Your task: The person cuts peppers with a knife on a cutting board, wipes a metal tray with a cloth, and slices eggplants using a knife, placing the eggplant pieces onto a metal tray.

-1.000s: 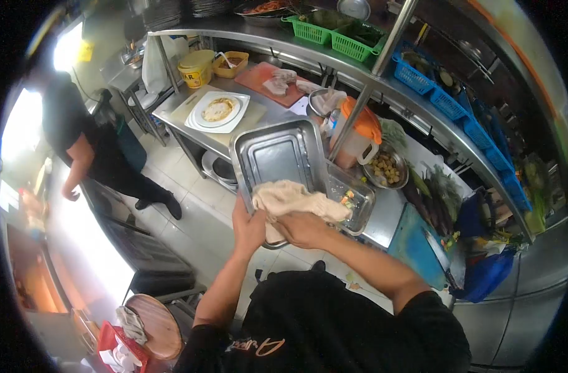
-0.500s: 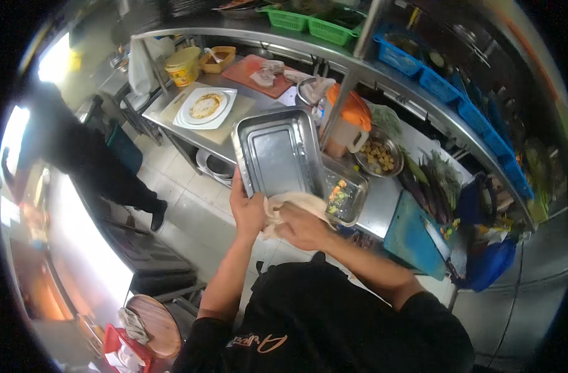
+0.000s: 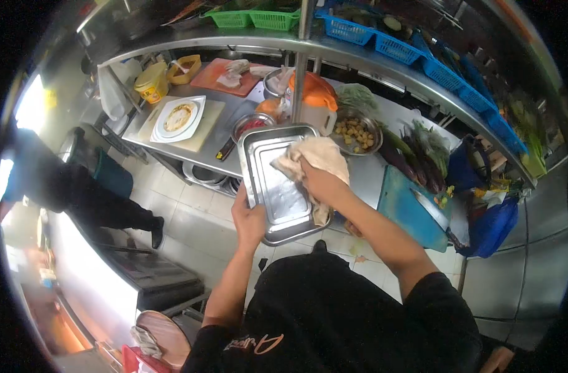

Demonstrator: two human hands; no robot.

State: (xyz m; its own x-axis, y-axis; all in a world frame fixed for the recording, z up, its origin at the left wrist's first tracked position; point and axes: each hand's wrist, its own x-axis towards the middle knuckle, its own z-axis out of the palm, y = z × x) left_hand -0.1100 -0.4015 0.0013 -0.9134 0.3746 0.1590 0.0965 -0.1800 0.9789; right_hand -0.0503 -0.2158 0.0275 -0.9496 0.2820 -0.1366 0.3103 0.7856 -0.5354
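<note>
My left hand [image 3: 249, 221] grips the left rim of a rectangular metal tray [image 3: 276, 202], its thumb over the edge. The tray is tilted in front of me, its shallow inside facing up and shiny. In my right hand [image 3: 321, 183] is a bunched beige cloth [image 3: 326, 156], pressed against the inside of the tray toward its right side. Part of the cloth hangs over the tray's right rim. The cloth hides some of my right fingers.
Behind the tray is a steel counter [image 3: 366, 180] with a bowl of browned cubes [image 3: 357, 135], an orange-lidded jug [image 3: 315, 93], and a plate [image 3: 178, 117]. A knife [image 3: 430, 208] lies on a blue cutting board [image 3: 405, 217] at right. A person [image 3: 79, 186] stands at left.
The cloth and my right hand have moved from the tray's near edge up into its inside. The tray now sits lower in view, and the view has shifted.
</note>
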